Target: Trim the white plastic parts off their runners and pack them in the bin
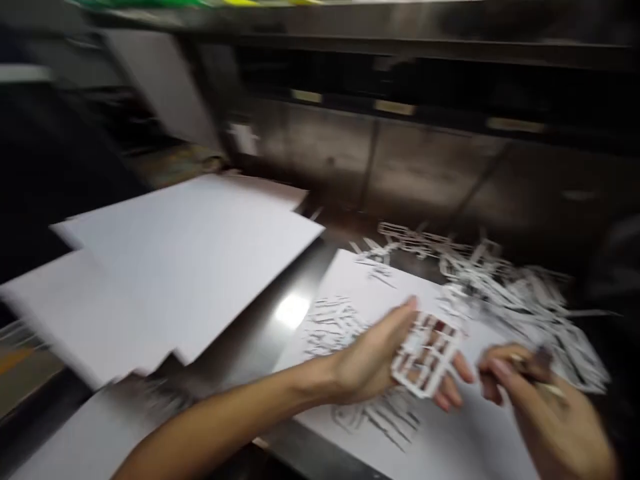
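Observation:
A small white lattice-like cut-out piece point(427, 357) rests across the palm and fingers of my left hand point(385, 353), its thumb along the upper left edge. Just to the right, my right hand point(545, 400) is closed, its thumb and fingers pinched together; a thin tool seems to lie in it, but blur hides what it is. Both hands are above a white sheet point(480, 440) that has cut slits and small cut shapes point(333, 323) in it.
Tangled white scraps point(520, 293) lie behind and right of the sheet. Large white sheets point(195, 247) are stacked at the left on the metal table point(293, 300). A metal panel point(325, 140) and a shelf edge point(400, 30) stand at the back.

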Motion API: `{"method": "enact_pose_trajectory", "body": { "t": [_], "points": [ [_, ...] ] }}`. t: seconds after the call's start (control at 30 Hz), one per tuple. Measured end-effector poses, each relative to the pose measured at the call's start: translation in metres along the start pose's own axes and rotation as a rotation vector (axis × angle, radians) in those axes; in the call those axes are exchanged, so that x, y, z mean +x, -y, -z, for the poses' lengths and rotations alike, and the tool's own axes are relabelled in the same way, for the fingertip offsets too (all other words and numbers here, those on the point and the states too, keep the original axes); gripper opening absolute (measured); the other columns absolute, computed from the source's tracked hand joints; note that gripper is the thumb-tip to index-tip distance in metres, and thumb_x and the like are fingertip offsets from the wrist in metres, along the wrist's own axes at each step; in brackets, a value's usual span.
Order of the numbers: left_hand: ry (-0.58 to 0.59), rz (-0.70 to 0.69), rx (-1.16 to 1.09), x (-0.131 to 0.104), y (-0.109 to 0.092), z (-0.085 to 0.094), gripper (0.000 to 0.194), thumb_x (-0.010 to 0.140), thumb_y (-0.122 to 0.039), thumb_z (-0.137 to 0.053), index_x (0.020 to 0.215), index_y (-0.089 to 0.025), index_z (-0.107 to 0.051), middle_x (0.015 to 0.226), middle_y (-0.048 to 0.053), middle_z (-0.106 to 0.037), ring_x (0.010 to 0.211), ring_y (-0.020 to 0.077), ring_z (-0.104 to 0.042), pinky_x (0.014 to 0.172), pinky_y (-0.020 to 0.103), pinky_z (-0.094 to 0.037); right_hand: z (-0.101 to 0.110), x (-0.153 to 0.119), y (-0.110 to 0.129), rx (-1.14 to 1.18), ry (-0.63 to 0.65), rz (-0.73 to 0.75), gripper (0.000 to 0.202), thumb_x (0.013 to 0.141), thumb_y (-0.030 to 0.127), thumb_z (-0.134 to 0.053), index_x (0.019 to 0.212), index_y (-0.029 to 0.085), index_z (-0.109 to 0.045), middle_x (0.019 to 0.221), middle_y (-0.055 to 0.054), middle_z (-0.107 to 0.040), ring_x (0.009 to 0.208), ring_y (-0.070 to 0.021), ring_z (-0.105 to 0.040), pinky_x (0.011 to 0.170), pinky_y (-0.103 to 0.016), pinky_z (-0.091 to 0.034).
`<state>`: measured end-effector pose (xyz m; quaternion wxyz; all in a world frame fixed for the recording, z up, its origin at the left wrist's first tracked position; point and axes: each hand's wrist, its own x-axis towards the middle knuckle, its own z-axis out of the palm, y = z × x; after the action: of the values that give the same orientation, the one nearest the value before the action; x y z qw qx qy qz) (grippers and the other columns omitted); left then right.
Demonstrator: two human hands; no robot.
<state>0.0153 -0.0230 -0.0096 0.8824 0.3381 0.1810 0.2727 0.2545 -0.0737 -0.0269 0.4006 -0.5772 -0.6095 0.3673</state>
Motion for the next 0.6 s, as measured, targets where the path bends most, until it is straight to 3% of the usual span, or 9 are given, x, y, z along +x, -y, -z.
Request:
{"method": "enact_pose_trajectory", "body": {
  "t": [0.13, 0.37, 0.53, 0.6],
  "points": [
    [-0.133, 0.041, -0.075, -0.010, -0.019, 0.003, 0.075, 0.113, -0.074, -0.032, 0.127, -0.013, -0.073, 0.112, 0.013, -0.074, 0.095, 0.0232, -0.069, 0.092, 0.035, -0.052, 0.002, -0.002, 0.018, 0.129, -0.016, -0.047, 0.033, 0.116, 0.047, -0.059, 0.096, 0.024, -0.072, 0.079, -0.001, -0.059, 0.076, -0.0187, -0.058, 0.071, -0.031, -0.050],
    [-0.232, 0.091, -0.074, -0.005, -0.021, -0.004, 0.074, 0.111, -0.077, -0.039, 0.133, -0.014, -0.071, 0.116, 0.014, -0.073, 0.100, 0.0254, -0.067, 0.094, 0.038, -0.051, -0.002, 0.003, 0.028, 0.184, 0.079, -0.083, 0.034, 0.117, 0.047, -0.059, 0.094, 0.023, -0.068, 0.083, 0.001, -0.061, 0.077, -0.0165, -0.057, 0.073, -0.031, -0.044],
    [-0.222, 0.072, -0.064, -0.005, -0.020, -0.002, 0.072, 0.110, -0.079, -0.037, 0.131, -0.019, -0.070, 0.118, 0.012, -0.073, 0.101, 0.0241, -0.068, 0.094, 0.036, -0.052, 0.002, 0.002, 0.030, 0.175, 0.119, -0.078, 0.033, 0.119, 0.044, -0.055, 0.095, 0.024, -0.067, 0.083, 0.002, -0.060, 0.078, -0.0158, -0.058, 0.074, -0.030, -0.043],
    [-0.179, 0.099, 0.044, -0.006, -0.024, -0.002, 0.068, 0.113, -0.075, -0.036, 0.123, -0.018, -0.071, 0.113, 0.010, -0.073, 0.095, 0.0220, -0.068, 0.091, 0.035, -0.053, 0.003, 0.003, 0.032, 0.154, 0.139, -0.090, 0.034, 0.119, 0.043, -0.054, 0.094, 0.024, -0.065, 0.083, 0.002, -0.060, 0.079, -0.0164, -0.058, 0.076, -0.031, -0.043]
  ]
}}
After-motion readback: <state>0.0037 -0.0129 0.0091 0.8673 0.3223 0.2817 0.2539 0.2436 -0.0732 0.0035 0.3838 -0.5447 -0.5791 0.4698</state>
